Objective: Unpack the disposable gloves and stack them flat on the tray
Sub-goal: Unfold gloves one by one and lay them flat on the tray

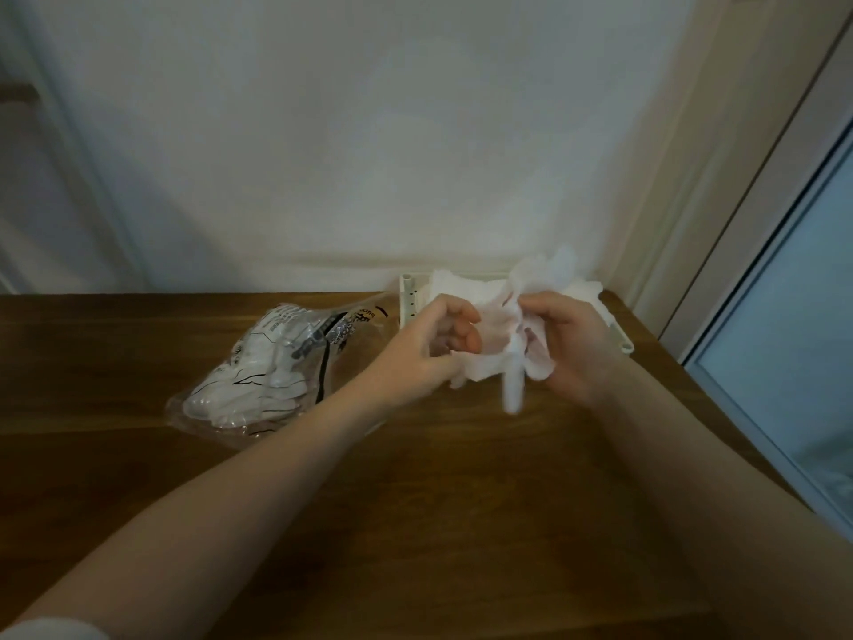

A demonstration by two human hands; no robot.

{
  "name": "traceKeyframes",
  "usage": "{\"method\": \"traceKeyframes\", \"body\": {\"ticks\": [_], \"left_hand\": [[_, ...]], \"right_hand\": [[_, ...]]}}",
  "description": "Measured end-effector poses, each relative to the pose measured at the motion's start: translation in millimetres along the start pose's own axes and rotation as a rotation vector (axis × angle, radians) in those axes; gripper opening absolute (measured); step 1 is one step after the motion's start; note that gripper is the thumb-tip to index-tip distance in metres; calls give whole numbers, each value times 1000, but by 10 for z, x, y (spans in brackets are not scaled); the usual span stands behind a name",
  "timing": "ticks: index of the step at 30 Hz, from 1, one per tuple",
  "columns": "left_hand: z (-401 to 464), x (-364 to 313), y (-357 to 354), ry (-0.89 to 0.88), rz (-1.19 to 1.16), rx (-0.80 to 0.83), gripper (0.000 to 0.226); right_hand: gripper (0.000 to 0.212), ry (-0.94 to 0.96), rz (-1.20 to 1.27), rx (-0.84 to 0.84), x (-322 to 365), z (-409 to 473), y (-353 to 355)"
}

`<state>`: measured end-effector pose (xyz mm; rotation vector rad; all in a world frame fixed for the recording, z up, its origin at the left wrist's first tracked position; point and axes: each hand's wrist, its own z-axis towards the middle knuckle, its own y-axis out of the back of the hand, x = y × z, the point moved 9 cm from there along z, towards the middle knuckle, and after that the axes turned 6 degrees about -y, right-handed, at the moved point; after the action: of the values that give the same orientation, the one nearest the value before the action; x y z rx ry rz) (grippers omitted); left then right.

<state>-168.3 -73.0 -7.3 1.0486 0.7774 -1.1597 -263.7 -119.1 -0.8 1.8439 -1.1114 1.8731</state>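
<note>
Both hands hold a crumpled, translucent white disposable glove just above the table's right side, in front of the tray. My left hand pinches its left part and my right hand grips its right part. A white tray stands behind the hands against the wall, and more white gloves lie on it, partly hidden by my hands. To the left lies a clear printed plastic bag with several white gloves still inside.
The brown wooden table runs to a white wall at the back. A window or glass door frame borders the table's right edge.
</note>
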Motion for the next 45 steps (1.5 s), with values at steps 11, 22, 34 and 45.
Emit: {"method": "traceKeyframes", "body": {"ticks": [11,22,34,45], "left_hand": [[71,149,-50,115,275,2,25],[185,64,133,243,-24,-125,25],[297,-279,151,290,75,-61,19],[481,-211,133,274,35,-27,15]], "right_hand": [[48,3,203,-212,82,-211,335],[35,-361,-930,-502,-94,-389,1030],[43,118,-553,51,34,-30,-10],[57,-154,-226,395,28,-48,186]]}}
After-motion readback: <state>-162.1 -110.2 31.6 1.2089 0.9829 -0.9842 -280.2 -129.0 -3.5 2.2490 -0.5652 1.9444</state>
